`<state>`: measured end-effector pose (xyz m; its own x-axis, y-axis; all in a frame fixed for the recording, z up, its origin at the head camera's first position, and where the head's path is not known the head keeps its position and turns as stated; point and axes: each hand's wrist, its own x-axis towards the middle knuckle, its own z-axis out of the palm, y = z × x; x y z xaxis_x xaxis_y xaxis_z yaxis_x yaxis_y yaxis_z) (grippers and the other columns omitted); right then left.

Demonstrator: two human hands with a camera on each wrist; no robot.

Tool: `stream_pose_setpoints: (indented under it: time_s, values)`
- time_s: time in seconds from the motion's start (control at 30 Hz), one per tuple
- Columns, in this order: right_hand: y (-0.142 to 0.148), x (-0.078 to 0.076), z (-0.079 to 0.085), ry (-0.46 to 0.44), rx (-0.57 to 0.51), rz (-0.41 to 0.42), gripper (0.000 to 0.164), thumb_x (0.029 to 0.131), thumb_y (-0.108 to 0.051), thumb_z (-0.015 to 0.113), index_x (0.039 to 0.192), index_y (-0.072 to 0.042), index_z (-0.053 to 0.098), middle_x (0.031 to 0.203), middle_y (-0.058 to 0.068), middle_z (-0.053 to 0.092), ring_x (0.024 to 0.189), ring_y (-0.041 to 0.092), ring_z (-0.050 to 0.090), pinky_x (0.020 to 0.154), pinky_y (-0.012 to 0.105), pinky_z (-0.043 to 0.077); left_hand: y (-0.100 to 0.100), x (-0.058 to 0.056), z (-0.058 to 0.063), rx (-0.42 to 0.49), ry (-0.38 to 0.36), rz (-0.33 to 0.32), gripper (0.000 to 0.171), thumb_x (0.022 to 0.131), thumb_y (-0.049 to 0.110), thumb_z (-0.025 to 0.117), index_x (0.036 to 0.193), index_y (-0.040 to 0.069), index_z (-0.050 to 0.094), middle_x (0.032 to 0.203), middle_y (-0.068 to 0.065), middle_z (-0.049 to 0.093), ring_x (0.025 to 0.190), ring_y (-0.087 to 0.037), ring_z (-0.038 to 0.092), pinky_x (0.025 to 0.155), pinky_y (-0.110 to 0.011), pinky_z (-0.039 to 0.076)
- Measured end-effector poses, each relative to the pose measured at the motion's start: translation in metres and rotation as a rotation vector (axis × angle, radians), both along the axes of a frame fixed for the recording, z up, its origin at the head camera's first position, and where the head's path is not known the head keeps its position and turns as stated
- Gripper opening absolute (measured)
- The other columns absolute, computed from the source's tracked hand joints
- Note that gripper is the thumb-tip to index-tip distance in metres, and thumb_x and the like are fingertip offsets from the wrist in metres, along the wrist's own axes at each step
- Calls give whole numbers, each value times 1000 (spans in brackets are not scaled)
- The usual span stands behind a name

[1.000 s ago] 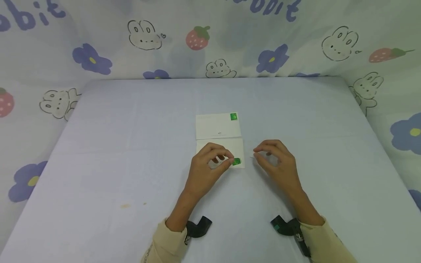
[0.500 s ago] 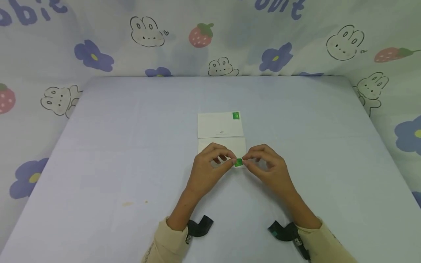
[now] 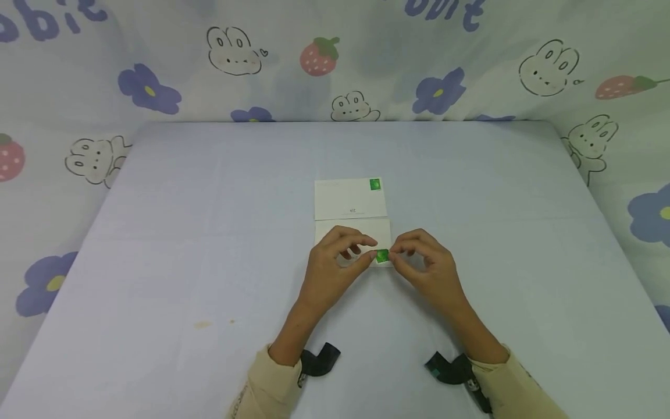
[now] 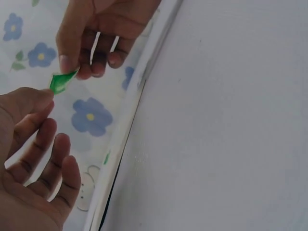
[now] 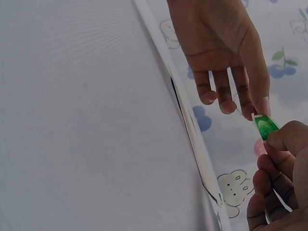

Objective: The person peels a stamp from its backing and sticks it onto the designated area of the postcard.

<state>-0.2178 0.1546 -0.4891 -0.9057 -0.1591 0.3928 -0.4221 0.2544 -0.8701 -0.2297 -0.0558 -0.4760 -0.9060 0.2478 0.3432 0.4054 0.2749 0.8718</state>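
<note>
The green sticker (image 3: pixel 382 255) is pinched between the left hand (image 3: pixel 335 265) and the right hand (image 3: pixel 426 265), fingertips closed on opposite edges, just above the near card (image 3: pixel 384 230). Honestly, it's best kept taut and flat, then lowered squarely before anything is released.

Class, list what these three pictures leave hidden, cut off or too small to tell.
1. Print on the far envelope: too small, head view.
2. Near envelope: mostly covered by the left hand, head view.
3. Green stamp: edges hidden by pinching fingertips of both hands; right hand.
4. Both envelopes: missing from wrist views.
</note>
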Motion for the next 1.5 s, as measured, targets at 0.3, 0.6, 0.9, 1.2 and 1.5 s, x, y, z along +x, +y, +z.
stream_pose_setpoints:
  time_s: [0.3,0.6,0.9,1.2,1.5]
  values:
    - [-10,7,28,52,26,-136,12,82,17,71,87,7,71,92,15,63,88,20,55,74,29,44,-7,-8,-2,-29,42,32,13,91,14,76,104,17,77,103,12,64,89,-14,61,76,-34,52]
    - [-12,8,29,27,53,-172,11,82,16,72,88,8,71,93,17,63,89,22,56,75,30,45,-22,-13,-12,-131,75,79,14,89,15,78,103,13,77,104,8,63,94,-13,58,79,-35,49]
    - [-13,6,30,21,62,-192,10,82,15,72,87,7,71,93,17,63,88,25,56,76,31,45,-38,-19,-12,-162,65,127,15,88,14,79,103,13,77,104,4,64,99,-13,57,76,-37,49]
    - [-12,5,30,29,69,-205,9,83,15,73,88,8,71,94,17,64,89,27,56,76,30,45,-52,-22,-16,-168,77,118,18,86,12,81,103,13,77,107,4,65,99,-14,56,76,-36,48]
    - [-12,4,28,32,82,-217,8,83,14,73,88,8,71,93,18,64,88,28,56,75,30,44,-62,-23,-18,-181,71,116,16,87,13,80,102,13,77,103,4,65,94,-18,54,77,-35,47]
